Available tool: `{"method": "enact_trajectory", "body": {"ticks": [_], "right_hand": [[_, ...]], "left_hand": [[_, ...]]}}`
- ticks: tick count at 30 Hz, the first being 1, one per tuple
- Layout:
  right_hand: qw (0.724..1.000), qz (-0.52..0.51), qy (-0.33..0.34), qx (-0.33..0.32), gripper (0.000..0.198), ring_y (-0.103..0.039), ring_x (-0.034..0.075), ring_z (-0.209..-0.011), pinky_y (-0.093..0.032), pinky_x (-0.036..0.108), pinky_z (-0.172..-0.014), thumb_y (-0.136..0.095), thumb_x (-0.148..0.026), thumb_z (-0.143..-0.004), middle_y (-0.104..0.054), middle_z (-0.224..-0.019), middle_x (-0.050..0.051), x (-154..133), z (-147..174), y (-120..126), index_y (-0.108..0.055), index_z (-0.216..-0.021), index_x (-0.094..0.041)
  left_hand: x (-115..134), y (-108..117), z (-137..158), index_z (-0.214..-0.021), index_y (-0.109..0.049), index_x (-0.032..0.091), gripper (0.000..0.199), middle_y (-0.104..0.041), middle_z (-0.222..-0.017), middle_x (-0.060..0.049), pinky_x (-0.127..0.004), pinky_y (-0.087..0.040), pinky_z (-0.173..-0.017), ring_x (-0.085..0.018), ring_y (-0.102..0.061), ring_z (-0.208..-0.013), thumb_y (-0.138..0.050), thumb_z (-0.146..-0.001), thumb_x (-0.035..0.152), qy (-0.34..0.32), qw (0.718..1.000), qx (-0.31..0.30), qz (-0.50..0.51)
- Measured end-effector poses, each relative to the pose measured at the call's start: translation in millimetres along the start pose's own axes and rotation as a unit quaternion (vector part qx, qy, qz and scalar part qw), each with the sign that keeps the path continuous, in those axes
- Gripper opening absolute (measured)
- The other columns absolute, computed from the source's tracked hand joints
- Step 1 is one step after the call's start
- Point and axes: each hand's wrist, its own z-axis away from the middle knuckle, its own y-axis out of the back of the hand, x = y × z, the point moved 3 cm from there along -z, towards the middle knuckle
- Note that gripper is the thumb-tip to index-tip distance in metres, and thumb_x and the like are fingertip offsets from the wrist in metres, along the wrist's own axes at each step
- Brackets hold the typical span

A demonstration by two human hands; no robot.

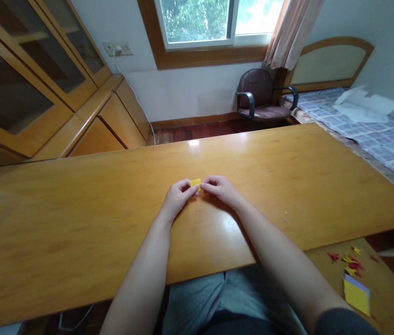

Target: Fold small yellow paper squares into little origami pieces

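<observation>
At one wooden table (78, 223), left hand (176, 197) and right hand (223, 189) both pinch one small yellow paper (194, 183).

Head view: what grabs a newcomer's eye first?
Probably the small yellow paper near mid-picture, held in the left hand with the right hand's fingertips at its right edge, over a broad wooden table. Next, the bright window at top centre. Then the red and yellow paper pieces at lower right, lying by a yellow square on a separate surface.
</observation>
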Motion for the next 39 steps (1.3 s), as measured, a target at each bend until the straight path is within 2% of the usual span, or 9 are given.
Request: {"method": "enact_trajectory", "body": {"ticks": [16,21,26,32,35,39], "right_hand": [[0.999,0.029,0.008,-0.018,0.030,-0.051,0.011,-0.062,-0.037,0.024,-0.060,-0.066,-0.043,-0.083,-0.063,-0.069,0.000,1,2,-1,-0.066,-0.076,-0.014],[0.999,0.037,0.024,0.003,0.030,-0.051,0.011,-0.062,-0.037,0.023,-0.059,-0.067,-0.044,-0.082,-0.063,-0.069,-0.001,2,0,-1,-0.067,-0.079,-0.015],[0.995,0.056,0.068,0.048,0.023,-0.053,0.012,-0.064,-0.040,0.024,-0.061,-0.066,-0.037,-0.082,-0.064,-0.071,0.000,2,-2,-2,-0.067,-0.081,-0.015],[0.960,0.178,0.160,0.145,0.009,-0.053,0.011,-0.060,-0.042,0.024,-0.059,-0.065,-0.025,-0.083,-0.063,-0.071,0.000,-5,0,1,-0.065,-0.079,-0.017],[0.944,0.211,0.196,0.162,0.004,-0.053,0.010,-0.058,-0.043,0.024,-0.058,-0.064,-0.020,-0.083,-0.063,-0.073,0.001,-9,4,1,-0.065,-0.080,-0.017],[0.919,0.269,0.228,0.174,0.008,-0.053,0.010,-0.058,-0.042,0.023,-0.058,-0.062,-0.019,-0.086,-0.063,-0.075,0.001,-13,8,-2,-0.064,-0.078,-0.018]], "left_hand": [[-4,1,-1,-0.067,-0.061,0.017,0.032,-0.068,-0.064,0.000,-0.025,-0.043,-0.062,-0.014,-0.059,-0.061,-0.074,-0.078,0.044,0.017,1.000,0.011,-0.003],[-4,1,-2,-0.068,-0.062,0.016,0.033,-0.068,-0.067,-0.001,-0.025,-0.044,-0.065,-0.013,-0.059,-0.064,-0.073,-0.079,0.045,0.004,1.000,0.019,-0.003],[-6,-1,-5,-0.077,-0.064,0.016,0.032,-0.069,-0.072,-0.001,-0.025,-0.047,-0.067,-0.014,-0.062,-0.068,-0.074,-0.077,0.047,0.008,0.999,0.041,0.026],[-6,1,-7,-0.082,-0.057,0.019,0.035,-0.058,-0.059,0.006,-0.021,-0.041,-0.051,-0.010,-0.053,-0.051,-0.078,-0.074,0.046,0.001,0.992,0.108,0.063],[-5,0,-5,-0.078,-0.057,0.019,0.036,-0.062,-0.061,0.003,-0.022,-0.042,-0.052,-0.011,-0.055,-0.052,-0.075,-0.075,0.049,0.018,0.995,0.087,0.052],[2,-3,-2,-0.084,-0.066,0.017,0.037,-0.070,-0.073,-0.002,-0.025,-0.047,-0.065,-0.014,-0.061,-0.064,-0.070,-0.080,0.053,0.003,0.999,0.034,0.043]]}}
